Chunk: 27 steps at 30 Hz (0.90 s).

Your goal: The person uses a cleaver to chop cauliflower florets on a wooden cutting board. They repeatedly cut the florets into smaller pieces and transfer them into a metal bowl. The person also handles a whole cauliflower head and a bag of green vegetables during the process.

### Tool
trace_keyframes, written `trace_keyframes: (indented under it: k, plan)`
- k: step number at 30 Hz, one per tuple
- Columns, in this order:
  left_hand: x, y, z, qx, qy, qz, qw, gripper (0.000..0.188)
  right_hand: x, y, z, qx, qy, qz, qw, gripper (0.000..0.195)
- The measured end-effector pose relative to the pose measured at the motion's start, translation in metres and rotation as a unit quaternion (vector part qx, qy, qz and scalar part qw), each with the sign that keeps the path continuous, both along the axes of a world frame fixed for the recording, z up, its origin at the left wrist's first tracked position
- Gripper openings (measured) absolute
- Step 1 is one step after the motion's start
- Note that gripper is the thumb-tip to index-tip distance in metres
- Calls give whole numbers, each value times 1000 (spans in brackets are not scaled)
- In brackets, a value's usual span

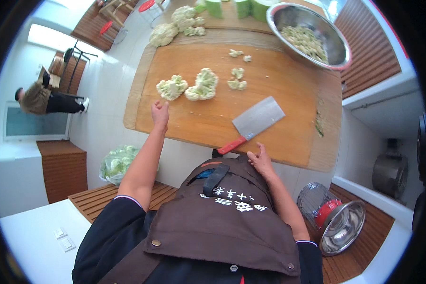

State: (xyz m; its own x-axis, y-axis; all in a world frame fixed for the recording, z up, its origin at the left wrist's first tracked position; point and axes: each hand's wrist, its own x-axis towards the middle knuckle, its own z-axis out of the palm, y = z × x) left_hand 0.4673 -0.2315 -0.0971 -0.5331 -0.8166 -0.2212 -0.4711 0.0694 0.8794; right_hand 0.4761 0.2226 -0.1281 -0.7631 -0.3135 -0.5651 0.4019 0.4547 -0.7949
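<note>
My left hand (160, 114) hovers by the left side of a wooden cutting board (198, 124), fingers loosely curled and nothing visible in them. Just beyond it lies a cut cauliflower piece (171, 87), and beside that a larger cauliflower chunk (202, 84). Small cauliflower florets (237, 84) are scattered to the right of these. A cleaver (259, 116) with a red handle (232, 145) lies flat, its handle reaching over the board's near edge. At that edge, right of the handle, my right hand (262, 161) is empty with fingers apart, not gripping the cleaver.
A steel bowl (332, 39) of cut pieces stands at the far right. Cauliflower heads (164, 34) sit at the far left, near large green vegetable pieces (214, 7). A bagged vegetable heap (119, 163) is below left. A person (39, 97) stands across the room.
</note>
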Motion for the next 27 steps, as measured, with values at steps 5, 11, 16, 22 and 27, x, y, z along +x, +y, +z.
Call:
trace_keyframes:
  k: [5, 11, 16, 22, 27]
  plan:
    - [-39, -55, -10, -130, 21, -23, 991, 92, -7, -87, -12, 223, 245, -38, 943, 98]
    - [-56, -73, -17, -47, 62, -206, 975, 105, -12, -105, -35, 160, 285, -231, 916, 98]
    - [-54, -93, -27, 125, 130, -190, 965, 102, -13, -84, 6, -199, -90, -382, 898, 27]
    - [-65, -132, -26, -275, -24, -323, 905, 63, -17, -97, 106, -152, 14, -344, 926, 11]
    - [-69, -121, 0, -238, -11, -393, 888, 50, -24, -160, 148, 35, 68, -46, 996, 13]
